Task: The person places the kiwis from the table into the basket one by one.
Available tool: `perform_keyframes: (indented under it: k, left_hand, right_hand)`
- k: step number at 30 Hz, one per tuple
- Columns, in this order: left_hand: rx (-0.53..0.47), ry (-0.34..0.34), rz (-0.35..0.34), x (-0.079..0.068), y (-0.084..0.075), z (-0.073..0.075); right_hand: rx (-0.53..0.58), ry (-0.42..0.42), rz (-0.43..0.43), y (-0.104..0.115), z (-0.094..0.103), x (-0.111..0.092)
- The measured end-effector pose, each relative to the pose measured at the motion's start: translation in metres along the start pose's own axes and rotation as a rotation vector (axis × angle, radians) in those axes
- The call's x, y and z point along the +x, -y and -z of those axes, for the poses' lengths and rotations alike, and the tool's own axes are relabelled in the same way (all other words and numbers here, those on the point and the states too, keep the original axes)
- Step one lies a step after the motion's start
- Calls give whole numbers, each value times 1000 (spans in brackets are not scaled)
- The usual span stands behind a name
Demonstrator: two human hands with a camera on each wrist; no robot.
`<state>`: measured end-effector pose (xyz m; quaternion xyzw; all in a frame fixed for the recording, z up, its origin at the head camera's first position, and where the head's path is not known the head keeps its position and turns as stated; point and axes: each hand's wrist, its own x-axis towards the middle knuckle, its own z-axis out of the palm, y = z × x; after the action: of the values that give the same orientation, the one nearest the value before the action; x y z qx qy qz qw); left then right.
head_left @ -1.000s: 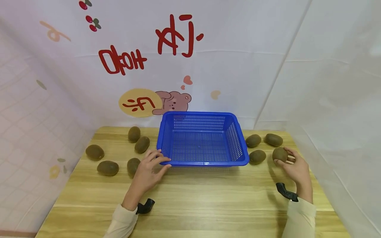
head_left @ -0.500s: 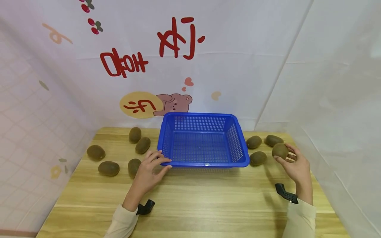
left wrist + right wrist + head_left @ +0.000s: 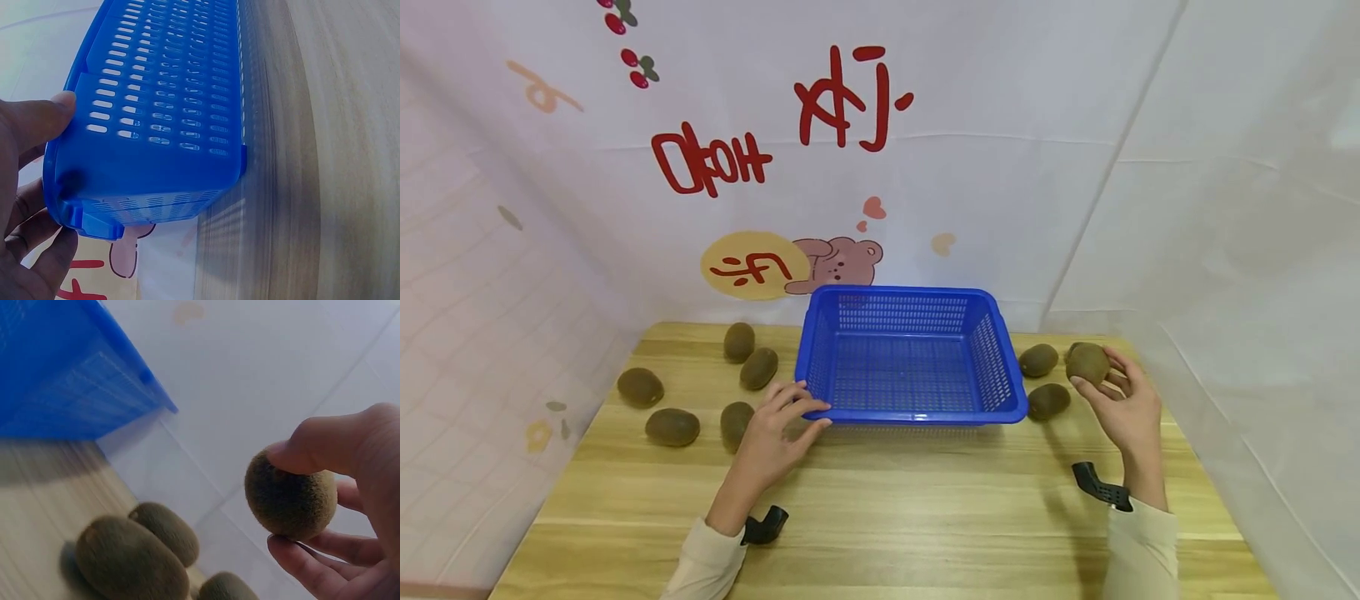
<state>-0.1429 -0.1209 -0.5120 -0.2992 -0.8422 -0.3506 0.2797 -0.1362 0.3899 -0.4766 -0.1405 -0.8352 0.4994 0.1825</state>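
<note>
A blue plastic basket (image 3: 917, 417) with slotted walls stands at the back middle of the table, nothing inside it. My left hand (image 3: 778, 429) grips its front left corner; in the left wrist view the thumb (image 3: 47, 119) lies on the rim and the fingers curl around the corner. My right hand (image 3: 1123, 404) holds a brown kiwifruit (image 3: 1087, 365) between thumb and fingers, raised above the table at the right. In the right wrist view this kiwifruit (image 3: 290, 497) hangs in the air, higher than the other kiwifruits (image 3: 131, 559).
Two kiwifruits (image 3: 1048, 402) lie right of the basket, and another is mostly hidden behind the held one. Several kiwifruits (image 3: 672, 427) are spread on the left of the wooden table (image 3: 917, 517). A white printed cloth (image 3: 985, 192) hangs behind the table.
My right hand has lifted the kiwifruit off the table and moved it up and left, closer to the basket. The left hand stays on the basket corner.
</note>
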Motion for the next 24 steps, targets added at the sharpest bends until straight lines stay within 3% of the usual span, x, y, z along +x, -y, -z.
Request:
perform_keyframes:
  k: [8,14,24]
  left_hand:
    - [-9,25,25,0,-1,3]
    - [-14,38,37,2,-1,3]
    - [-12,21,31,1,0,0]
  right_hand:
    - [91,-22,25,14,-22,-3]
    - [147,3,105,23,-37,-5]
    - [133,82,188,34,-55,-13]
